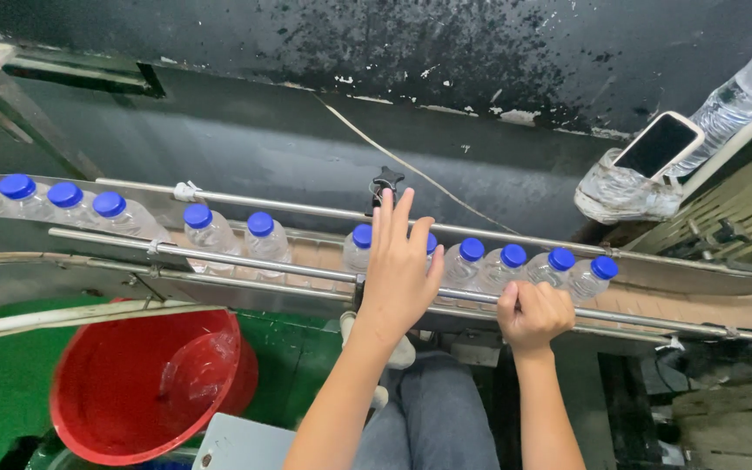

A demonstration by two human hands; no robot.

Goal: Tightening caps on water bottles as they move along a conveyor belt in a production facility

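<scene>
A row of clear water bottles with blue caps stands on a conveyor belt between metal guide rails. My left hand reaches over the front guide rail, fingers straight and close together, lying against a bottle whose blue cap peeks out beside it. Another bottle stands just left of that hand. My right hand is curled in a fist around the front rail, right below three bottles. More bottles stand further left along the belt.
A red bucket holding a crumpled clear bottle sits on the green floor at lower left. A phone leans on crushed plastic at upper right, near a large bottle. A black knob sits on the back rail.
</scene>
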